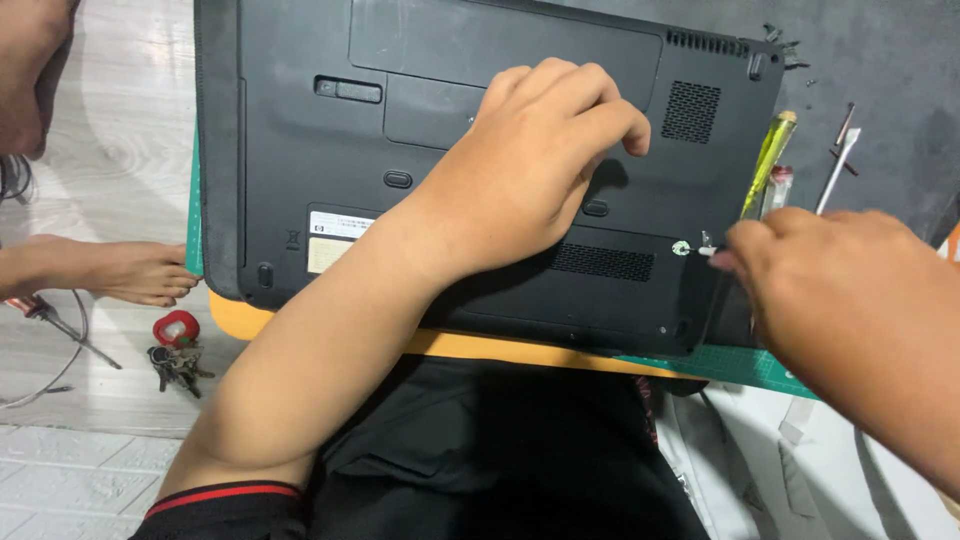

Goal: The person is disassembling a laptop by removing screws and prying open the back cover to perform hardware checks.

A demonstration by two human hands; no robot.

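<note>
A black laptop lies upside down on a green cutting mat over a yellow board. My left hand rests on its underside near the middle, fingers curled, pressing it down. My right hand sits at the laptop's right edge, fingertips pinched on a thin tool whose tip meets the case beside a small round white mark. Most of the tool is hidden in my fingers.
A yellow-handled screwdriver, a white stick tool and loose screws lie right of the laptop on the dark mat. A bunch of keys with a red ring and another person's bare foot are on the floor at left.
</note>
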